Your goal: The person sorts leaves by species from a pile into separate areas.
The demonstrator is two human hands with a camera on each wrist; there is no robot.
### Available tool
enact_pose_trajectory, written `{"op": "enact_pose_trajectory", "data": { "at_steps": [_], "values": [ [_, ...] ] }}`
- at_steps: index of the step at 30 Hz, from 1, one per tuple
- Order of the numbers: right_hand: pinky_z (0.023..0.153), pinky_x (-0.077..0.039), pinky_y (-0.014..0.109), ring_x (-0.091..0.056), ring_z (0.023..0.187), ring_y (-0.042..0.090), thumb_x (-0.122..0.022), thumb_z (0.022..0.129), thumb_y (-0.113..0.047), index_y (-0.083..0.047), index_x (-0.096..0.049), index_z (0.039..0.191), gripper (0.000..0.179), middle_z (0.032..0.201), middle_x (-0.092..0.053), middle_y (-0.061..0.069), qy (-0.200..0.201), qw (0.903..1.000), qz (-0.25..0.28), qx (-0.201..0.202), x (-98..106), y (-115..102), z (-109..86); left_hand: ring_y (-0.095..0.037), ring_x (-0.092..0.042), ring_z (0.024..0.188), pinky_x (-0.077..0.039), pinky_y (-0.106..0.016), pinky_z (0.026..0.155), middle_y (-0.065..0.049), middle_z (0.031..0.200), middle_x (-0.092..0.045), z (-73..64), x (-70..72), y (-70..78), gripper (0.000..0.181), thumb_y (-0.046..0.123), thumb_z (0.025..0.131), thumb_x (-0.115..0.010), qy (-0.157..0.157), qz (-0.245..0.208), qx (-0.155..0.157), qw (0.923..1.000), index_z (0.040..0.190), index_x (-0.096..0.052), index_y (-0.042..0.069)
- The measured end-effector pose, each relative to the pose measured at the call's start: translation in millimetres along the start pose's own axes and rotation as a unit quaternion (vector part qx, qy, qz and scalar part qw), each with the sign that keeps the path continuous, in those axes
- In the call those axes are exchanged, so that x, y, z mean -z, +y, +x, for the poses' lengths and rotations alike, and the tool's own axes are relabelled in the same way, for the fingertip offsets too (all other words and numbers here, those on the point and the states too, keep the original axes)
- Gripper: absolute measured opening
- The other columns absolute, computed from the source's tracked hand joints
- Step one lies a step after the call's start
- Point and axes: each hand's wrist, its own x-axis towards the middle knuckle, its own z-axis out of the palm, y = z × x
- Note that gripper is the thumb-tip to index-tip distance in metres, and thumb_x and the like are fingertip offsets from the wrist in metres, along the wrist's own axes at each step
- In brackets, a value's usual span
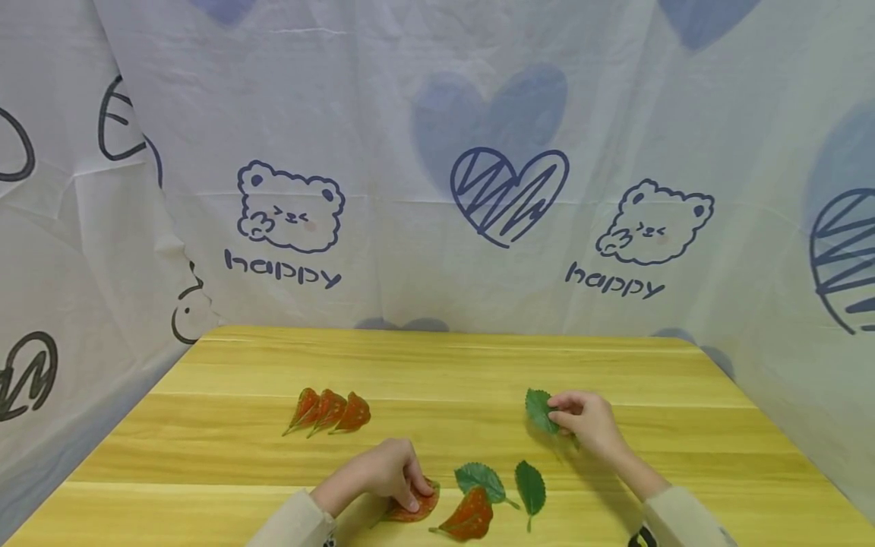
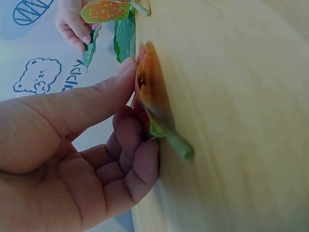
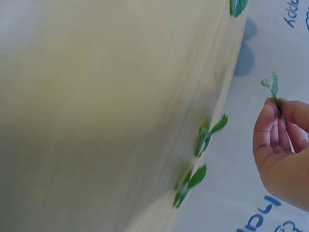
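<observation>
In the head view my left hand (image 1: 393, 475) pinches a red leaf (image 1: 418, 507) low over the front of the table. The left wrist view shows its thumb and curled fingers at the edge of that red leaf (image 2: 153, 89), the thick stem by the wood. Farther right, my right hand (image 1: 589, 422) pinches a green leaf (image 1: 540, 410) between thumb and fingertips. That green leaf (image 3: 274, 87) stands edge-on in the right wrist view. Between the hands lie another red leaf (image 1: 470, 516), a green leaf (image 1: 480, 480) beside it and a second green leaf (image 1: 530, 486).
Three red leaves (image 1: 328, 410) lie overlapping in a row at the table's back left. The yellow wood-grain table (image 1: 437, 372) ends at a white cloth (image 1: 396, 228) printed with bears and hearts, which hangs behind it and at both sides.
</observation>
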Motion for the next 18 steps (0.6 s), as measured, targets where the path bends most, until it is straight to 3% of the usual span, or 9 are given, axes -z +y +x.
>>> {"op": "enact_pose_trajectory", "data": {
  "at_steps": [3, 10, 18],
  "values": [
    [0.052, -0.049, 0.028, -0.055, 0.059, 0.015, -0.063, 0.078, 0.005, 0.009, -0.063, 0.091, 0.013, 0.077, -0.062, 0.010, 0.011, 0.9998, -0.012, -0.006, 7, 5, -0.1, -0.016, -0.061, 0.073, -0.049, -0.023, 0.061, -0.009, 0.081, -0.068, -0.1, -0.2, -0.1, 0.016, -0.006, 0.064, -0.075, 0.000, 0.001, -0.001, 1.0000, 0.078, -0.072, 0.000],
    [0.047, -0.046, 0.027, -0.053, 0.053, 0.016, -0.064, 0.077, 0.005, 0.007, -0.064, 0.084, 0.008, 0.070, -0.060, 0.005, 0.040, 0.9983, -0.006, 0.041, 25, 20, -2.9, -0.016, -0.061, 0.073, -0.049, -0.023, 0.061, -0.009, 0.080, -0.068, 0.6, -0.3, -0.5, 0.015, -0.006, 0.063, -0.075, 0.002, 0.002, -0.001, 1.0000, 0.077, -0.072, 0.001],
    [0.051, -0.049, 0.027, -0.055, 0.059, 0.014, -0.061, 0.080, 0.004, 0.011, -0.062, 0.093, 0.015, 0.078, -0.062, 0.012, 0.058, 0.9960, -0.064, -0.023, 43, 24, -0.8, -0.016, -0.061, 0.072, -0.049, -0.023, 0.059, -0.010, 0.081, -0.068, 1.4, -1.5, -1.1, 0.016, -0.006, 0.063, -0.075, 0.002, 0.000, 0.003, 1.0000, 0.078, -0.072, 0.001]
  ]
}}
